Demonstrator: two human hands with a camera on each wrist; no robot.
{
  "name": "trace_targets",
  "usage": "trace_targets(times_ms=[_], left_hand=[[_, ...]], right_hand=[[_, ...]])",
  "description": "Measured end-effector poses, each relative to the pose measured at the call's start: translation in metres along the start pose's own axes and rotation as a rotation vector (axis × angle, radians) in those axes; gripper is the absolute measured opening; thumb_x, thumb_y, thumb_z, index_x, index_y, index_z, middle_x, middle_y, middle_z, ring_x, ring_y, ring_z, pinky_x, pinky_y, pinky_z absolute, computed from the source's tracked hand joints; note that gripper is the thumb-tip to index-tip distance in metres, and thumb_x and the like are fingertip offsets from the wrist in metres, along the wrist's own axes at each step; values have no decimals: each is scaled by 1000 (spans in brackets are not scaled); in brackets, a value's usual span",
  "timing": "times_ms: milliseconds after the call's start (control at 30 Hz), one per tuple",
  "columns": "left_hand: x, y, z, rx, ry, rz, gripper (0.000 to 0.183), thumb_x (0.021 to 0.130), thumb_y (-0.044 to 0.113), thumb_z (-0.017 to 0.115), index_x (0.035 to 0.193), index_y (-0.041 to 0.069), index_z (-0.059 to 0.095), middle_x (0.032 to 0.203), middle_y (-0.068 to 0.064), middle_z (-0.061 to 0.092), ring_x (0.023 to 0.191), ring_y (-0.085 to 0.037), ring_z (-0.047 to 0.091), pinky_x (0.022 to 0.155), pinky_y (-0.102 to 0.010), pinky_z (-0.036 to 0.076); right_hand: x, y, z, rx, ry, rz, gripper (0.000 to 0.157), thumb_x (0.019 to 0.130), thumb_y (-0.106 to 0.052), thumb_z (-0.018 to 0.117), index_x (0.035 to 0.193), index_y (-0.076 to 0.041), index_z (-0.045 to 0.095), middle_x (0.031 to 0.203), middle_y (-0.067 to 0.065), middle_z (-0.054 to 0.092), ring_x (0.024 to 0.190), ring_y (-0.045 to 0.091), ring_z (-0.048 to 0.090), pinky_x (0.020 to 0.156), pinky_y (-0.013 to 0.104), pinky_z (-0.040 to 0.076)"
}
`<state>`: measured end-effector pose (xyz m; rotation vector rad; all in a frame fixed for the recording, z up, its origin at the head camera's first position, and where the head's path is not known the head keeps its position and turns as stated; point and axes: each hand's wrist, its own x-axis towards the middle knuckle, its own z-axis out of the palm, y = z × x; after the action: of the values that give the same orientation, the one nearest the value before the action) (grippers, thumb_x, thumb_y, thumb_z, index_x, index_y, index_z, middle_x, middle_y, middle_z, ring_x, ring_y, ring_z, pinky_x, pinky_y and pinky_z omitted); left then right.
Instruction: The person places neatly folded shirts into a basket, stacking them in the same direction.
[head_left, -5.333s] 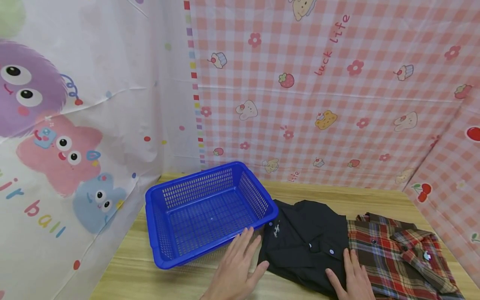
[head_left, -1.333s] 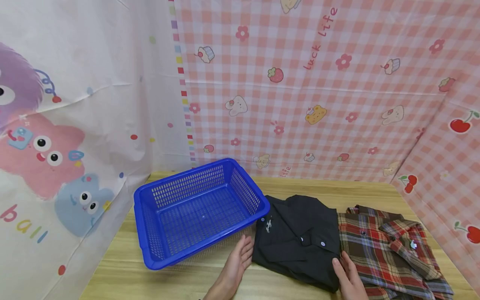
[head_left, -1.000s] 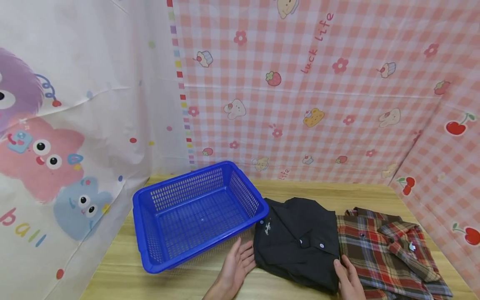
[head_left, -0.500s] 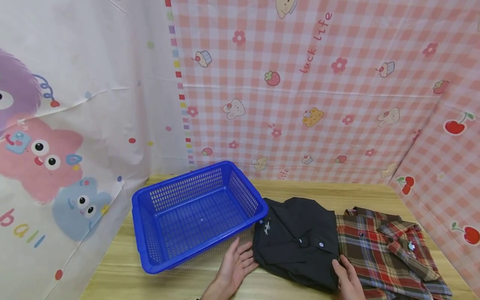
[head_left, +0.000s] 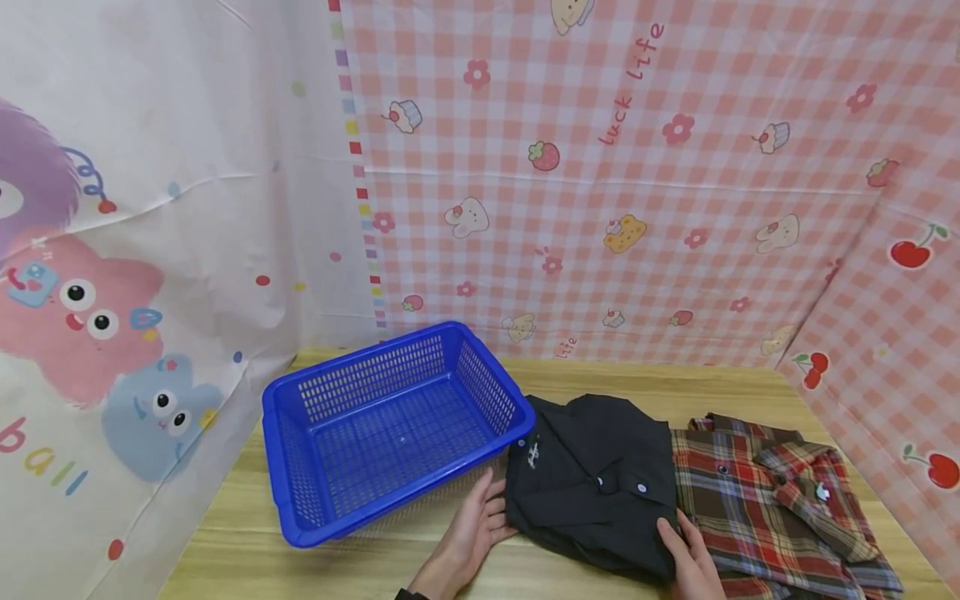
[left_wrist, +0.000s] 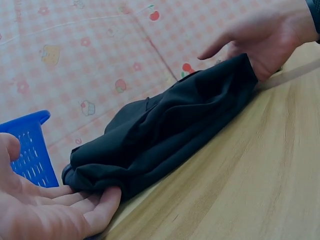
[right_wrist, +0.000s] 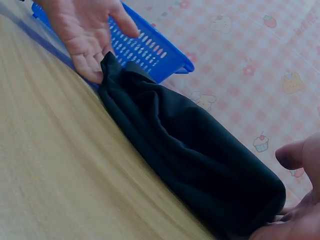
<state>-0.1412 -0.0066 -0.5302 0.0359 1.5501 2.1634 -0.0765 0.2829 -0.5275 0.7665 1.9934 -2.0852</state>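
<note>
A folded black shirt (head_left: 592, 492) with a small white chest emblem lies on the wooden table between both hands. At its left edge, my left hand (head_left: 468, 533) is turned palm up, fingers extended with their tips beneath the cloth in the left wrist view; its thumb stays off the fabric. My right hand (head_left: 692, 554) sits at the opposite edge, fingers tucked in low beside the cloth and partly hidden. In the right wrist view the right thumb (right_wrist: 292, 155) stands apart from the shirt. Right of it lies a folded plaid shirt (head_left: 772, 500) in red, brown and yellow.
A blue plastic basket (head_left: 397, 500) with slotted walls stands to the left, its near right corner overlapping the black shirt in the head view. Pink checked cloth (head_left: 525, 192) hangs at the back and right, white printed cloth (head_left: 225, 233) at the left.
Earlier both palms faced down at the black shirt. The left hand has turned palm up and slid its fingertips to the left edge; the right has turned against the right edge. The shirts stay put.
</note>
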Motion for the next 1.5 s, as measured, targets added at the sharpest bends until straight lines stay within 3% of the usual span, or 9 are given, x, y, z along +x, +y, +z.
trace_targets(times_ms=[133,333,400,533,700,1033,1233,1367,1500], left_hand=[[3,0,5,47,31,14,84,110,53,31,149,-21,29,142,-43,48,131,-49,54,108,-56,48],[6,-4,12,87,41,35,67,111,43,41,141,-17,47,130,-31,64,117,-35,67,97,-50,57],[6,-5,13,92,43,27,63,110,41,44,140,-14,49,124,-26,69,109,-29,70,91,-46,60],[6,-6,16,110,48,-22,55,107,41,52,135,-6,55,101,-14,76,80,-17,71,70,-29,60],[6,-9,19,142,60,-10,46,104,36,61,131,-2,55,90,-8,75,64,-13,68,55,-19,53],[4,-7,20,469,157,152,38,101,27,63,126,-2,63,101,-13,74,69,-23,72,67,-35,62],[3,-2,21,585,195,171,52,101,34,62,136,-4,60,126,-20,70,117,-36,66,102,-52,52],[5,-1,22,602,221,174,60,100,36,63,138,-9,58,133,-25,66,128,-42,59,109,-57,46],[10,0,22,487,218,116,69,99,39,65,142,-14,52,140,-28,60,134,-45,53,113,-59,41]], right_hand=[[1,-1,4,-17,17,-5,100,106,-54,44,159,5,-18,160,44,6,141,59,28,110,60,42],[3,-1,7,-58,20,18,104,105,-57,43,158,4,-22,156,48,7,138,63,27,112,65,37],[4,-1,8,-49,9,25,104,105,-56,45,157,2,-24,155,47,8,131,62,39,110,63,42],[6,-2,10,11,-20,19,99,108,-43,48,158,-1,-26,157,44,10,103,33,65,100,55,53],[8,-1,11,65,-41,9,95,108,-29,50,159,-5,-26,160,41,6,95,15,64,100,56,53],[5,0,12,73,-5,3,97,105,-18,59,161,-4,-19,160,40,9,91,14,64,94,49,58],[4,3,12,58,24,-4,103,101,-16,66,162,-3,-16,156,43,16,85,12,66,82,39,61],[5,2,9,-30,41,-9,106,99,-21,69,161,1,-15,155,45,10,88,21,66,85,44,60],[4,0,8,-58,47,1,107,99,-24,70,161,2,-14,156,45,4,96,31,65,89,48,59]])
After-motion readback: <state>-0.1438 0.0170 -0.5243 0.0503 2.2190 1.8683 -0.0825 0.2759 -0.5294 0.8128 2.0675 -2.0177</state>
